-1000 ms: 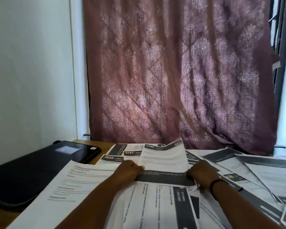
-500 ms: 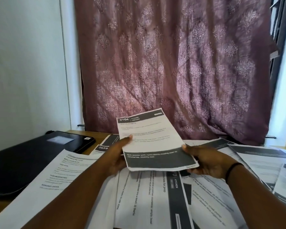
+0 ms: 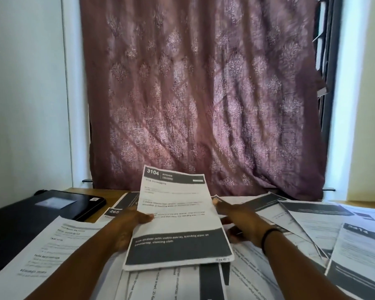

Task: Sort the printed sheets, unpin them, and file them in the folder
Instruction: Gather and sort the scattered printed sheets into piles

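Mauve patterned curtain (image 3: pixel 204 94) hung behind paper-strewn tabletop (image 3: pixel 91 190). Left hand (image 3: pixel 128 224) and right hand (image 3: pixel 238 221) fingers pinched sheet (image 3: pixel 178 219) headed "3104 KITCHEN".

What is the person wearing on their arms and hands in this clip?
Both forearms are bare, with no sleeves in view. The right hand has a thin black band around its wrist. The left hand shows no band, ring or glove.

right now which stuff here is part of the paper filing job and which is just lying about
Part of the job:
- sheet 3104, held by left hand and right hand
- loose printed sheets across the table
- black folder

Just there:
- curtain
- wristband
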